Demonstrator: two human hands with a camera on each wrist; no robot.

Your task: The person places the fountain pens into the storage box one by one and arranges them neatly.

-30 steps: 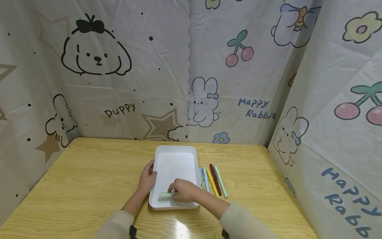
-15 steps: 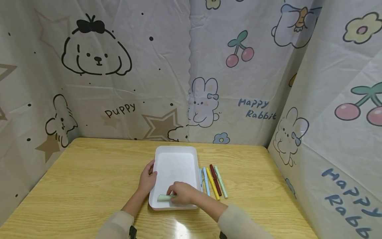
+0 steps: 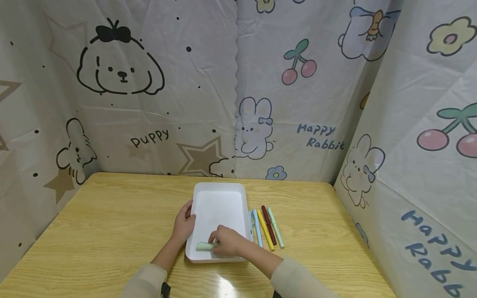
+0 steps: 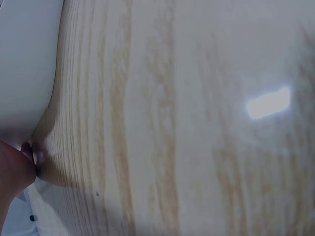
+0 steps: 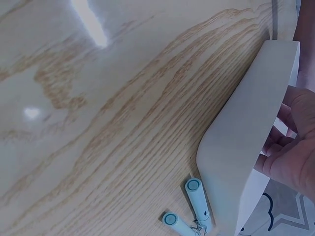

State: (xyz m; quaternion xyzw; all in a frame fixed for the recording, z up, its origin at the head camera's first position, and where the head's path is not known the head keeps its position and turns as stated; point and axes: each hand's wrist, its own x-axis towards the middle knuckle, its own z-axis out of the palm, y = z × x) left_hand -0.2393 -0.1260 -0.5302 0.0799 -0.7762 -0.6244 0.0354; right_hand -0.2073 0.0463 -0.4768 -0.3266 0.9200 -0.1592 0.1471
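Observation:
A shallow white tray (image 3: 220, 207) stands on the table. My left hand (image 3: 184, 224) grips its left rim, thumb at the inner side and fingers outside. In the left wrist view only a bit of that hand (image 4: 15, 169) shows, beside the tray wall (image 4: 27, 59). Over the tray's front part, my right hand (image 3: 229, 242) pinches a light green pen (image 3: 204, 246), which lies crosswise close to the front wall. The right wrist view has the right hand (image 5: 295, 142) behind the tray's side (image 5: 241, 132), its fingers curled; the pen is hidden there.
Along the tray's right side lie two light blue pens (image 3: 257, 227), a yellow pen (image 3: 266, 229), a dark red pen (image 3: 269, 224) and another light green pen (image 3: 275, 227). Printed cloth (image 3: 186, 103) walls off the wooden table (image 3: 130, 215) at the back and sides.
My right hand has shifted slightly toward the tray's front wall with the light green pen, then stayed nearly still. The left hand keeps its place on the rim.

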